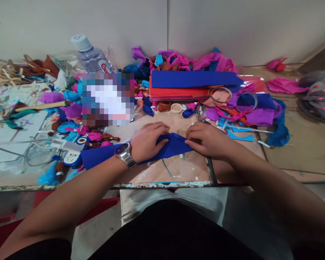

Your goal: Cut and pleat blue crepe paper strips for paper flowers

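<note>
A long strip of dark blue paper (97,156) lies slantwise over the front of the table. My left hand (148,141), with a metal watch on the wrist, presses on the strip, thumb and fingers closed over its upper edge. Pinched between the thumb and fingers of my right hand (203,139) is the strip's right end, which looks folded to a narrow tip. Part of the strip is hidden under my left hand and wrist.
Behind my hands are a stack of blue and red paper (195,79), tape rolls (246,102) and crumpled coloured paper (278,126). A bottle (90,56) stands at the back left. A power strip (73,157) with a white cable lies left. Wood sticks (8,74) are piled far left.
</note>
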Tool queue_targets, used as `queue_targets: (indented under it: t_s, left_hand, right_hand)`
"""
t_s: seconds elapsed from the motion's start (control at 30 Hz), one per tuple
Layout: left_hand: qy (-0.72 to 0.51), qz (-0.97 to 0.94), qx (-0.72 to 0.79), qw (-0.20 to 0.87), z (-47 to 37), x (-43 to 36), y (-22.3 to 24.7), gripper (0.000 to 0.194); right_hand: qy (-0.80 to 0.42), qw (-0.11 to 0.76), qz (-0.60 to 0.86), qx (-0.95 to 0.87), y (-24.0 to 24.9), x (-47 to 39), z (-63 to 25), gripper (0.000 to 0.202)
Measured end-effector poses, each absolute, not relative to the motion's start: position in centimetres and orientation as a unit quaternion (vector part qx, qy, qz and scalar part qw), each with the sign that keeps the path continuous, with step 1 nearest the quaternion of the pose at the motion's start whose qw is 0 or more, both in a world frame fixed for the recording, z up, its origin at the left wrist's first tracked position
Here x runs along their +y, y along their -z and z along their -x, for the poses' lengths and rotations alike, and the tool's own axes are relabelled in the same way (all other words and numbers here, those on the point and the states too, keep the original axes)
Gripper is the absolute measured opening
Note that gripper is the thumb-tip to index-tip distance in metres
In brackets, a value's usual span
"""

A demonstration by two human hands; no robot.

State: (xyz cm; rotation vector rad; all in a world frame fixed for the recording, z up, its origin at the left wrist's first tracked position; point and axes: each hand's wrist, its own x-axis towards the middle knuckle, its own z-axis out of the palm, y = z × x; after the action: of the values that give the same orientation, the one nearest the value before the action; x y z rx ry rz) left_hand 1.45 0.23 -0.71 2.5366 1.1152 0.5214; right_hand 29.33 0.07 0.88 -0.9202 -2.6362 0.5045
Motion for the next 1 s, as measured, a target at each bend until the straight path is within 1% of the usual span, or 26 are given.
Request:
queue_targets:
  t_s: [0.1,0.2,0.27,0.43,0.53,0.63,0.77,0.87,1.0]
  left_hand:
    - [-0.201,-0.885,0.384,0.170,-1.6,0.1,0.6,0.017]
    - [-0.215,-0.883,0.382,0.170,-1.6,0.1,0.5,0.014]
    - [-0.225,-0.880,0.383,0.169,-1.6,0.1,0.6,0.013]
    - [-0.237,-0.873,0.387,0.179,-1.5,0.2,0.6,0.013]
    - [-0.235,-0.872,0.388,0.184,-1.4,0.2,0.4,0.021]
    - [-0.237,-0.873,0.381,0.191,-1.6,0.1,0.0,0.032]
    - [-0.246,-0.868,0.378,0.207,-1.8,-0.3,-0.4,0.026]
    - [-0.254,-0.851,0.394,0.235,-1.8,-0.3,-0.6,0.026]
    - [-0.270,-0.823,0.421,0.270,-1.4,0.1,-1.0,0.027]
  right_hand:
    - [-0.181,0.176,0.360,-0.898,-0.6,0.1,-29.2,0.010]
    - [-0.186,0.192,0.372,-0.889,-0.3,0.2,-29.1,0.022]
    - [-0.188,0.188,0.356,-0.896,0.0,0.3,-29.1,0.025]
    - [-0.204,0.204,0.335,-0.897,0.9,0.6,-29.1,0.010]
    - [-0.223,0.220,0.337,-0.888,0.9,0.7,-29.0,0.009]
    - [-0.235,0.213,0.341,-0.885,0.6,0.4,-28.4,0.010]
    - [-0.242,0.204,0.358,-0.878,0.0,-0.2,-27.4,0.011]
    - [-0.240,0.199,0.382,-0.870,-0.7,-0.4,-27.0,0.014]
    - [-0.260,0.201,0.414,-0.849,-2.0,-0.1,-26.6,0.024]
